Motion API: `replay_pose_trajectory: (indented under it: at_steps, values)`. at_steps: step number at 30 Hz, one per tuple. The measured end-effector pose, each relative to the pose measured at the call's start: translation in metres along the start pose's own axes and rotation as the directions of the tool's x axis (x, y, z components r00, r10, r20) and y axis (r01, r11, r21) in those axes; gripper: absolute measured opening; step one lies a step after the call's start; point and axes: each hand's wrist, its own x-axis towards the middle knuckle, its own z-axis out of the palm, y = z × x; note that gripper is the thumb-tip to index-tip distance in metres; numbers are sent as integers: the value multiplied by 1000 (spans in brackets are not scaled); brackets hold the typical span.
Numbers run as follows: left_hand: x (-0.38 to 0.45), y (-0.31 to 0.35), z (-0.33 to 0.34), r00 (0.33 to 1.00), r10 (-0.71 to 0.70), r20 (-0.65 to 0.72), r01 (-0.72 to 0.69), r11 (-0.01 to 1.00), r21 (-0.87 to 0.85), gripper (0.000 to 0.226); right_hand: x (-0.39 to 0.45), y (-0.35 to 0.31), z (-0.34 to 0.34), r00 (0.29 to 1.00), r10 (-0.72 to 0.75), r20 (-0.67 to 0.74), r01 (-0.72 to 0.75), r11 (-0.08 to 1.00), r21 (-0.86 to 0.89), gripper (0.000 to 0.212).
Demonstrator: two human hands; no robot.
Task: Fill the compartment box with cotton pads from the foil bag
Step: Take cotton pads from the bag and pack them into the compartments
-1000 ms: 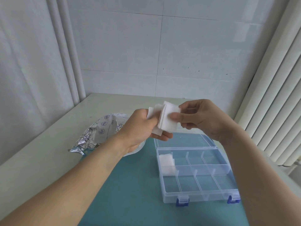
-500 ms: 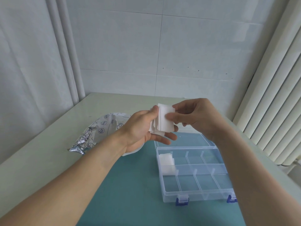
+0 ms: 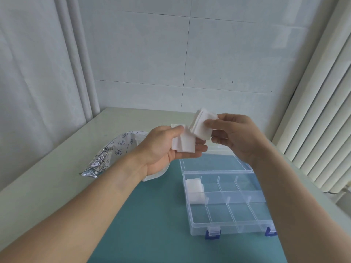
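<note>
Hands are hovering above the compartment box (image 3: 226, 202): left hand (image 3: 167, 147) is gripping cotton pads (image 3: 183, 145) with curled fingers, right hand (image 3: 233, 135) is pinching another stack (image 3: 203, 126). Foil bag (image 3: 112, 154) is lying left of the box on the worktop (image 3: 57, 168).

- The left hand (image 3: 167, 147) holds a small stack of white cotton pads (image 3: 183, 144) between thumb and fingers, palm turned up.
- The right hand (image 3: 233, 135) pinches a second stack of pads (image 3: 202, 125), tilted, just above and beside the first stack.
- Both hands are raised above the far edge of the clear compartment box (image 3: 228, 204), whose lid (image 3: 212, 162) lies open flat behind it.
- A few pads (image 3: 195, 190) lie in the box's far-left compartments; the other compartments show only clear plastic.
- Two blue latches (image 3: 212, 233) sit on the box's near edge.
- The foil bag (image 3: 114, 152) lies on the pale worktop (image 3: 47, 186), left of the box, partly behind the left wrist.
- A teal mat (image 3: 152, 224) lies under the box.
</note>
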Motion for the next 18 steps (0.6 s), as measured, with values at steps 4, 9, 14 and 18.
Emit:
replay_pose_trajectory:
  at_steps: [4,9,14,18]
  values:
    - [4,-5,-6,987,37,-156,-24,996,84,17,-2,-11,-7,997,-10,82,2,996,89,15]
    - [7,-6,-4,965,66,-253,-37,993,115,14,-8,-9,0,944,93,315,-73,995,-72,20]
    - [8,-5,-2,961,27,-274,-20,999,26,23,-6,1,20,993,67,99,-52,988,-147,14]
    - [8,-3,2,968,-9,-253,-1,999,-41,32,-2,11,29,999,18,-47,-31,956,-293,15]
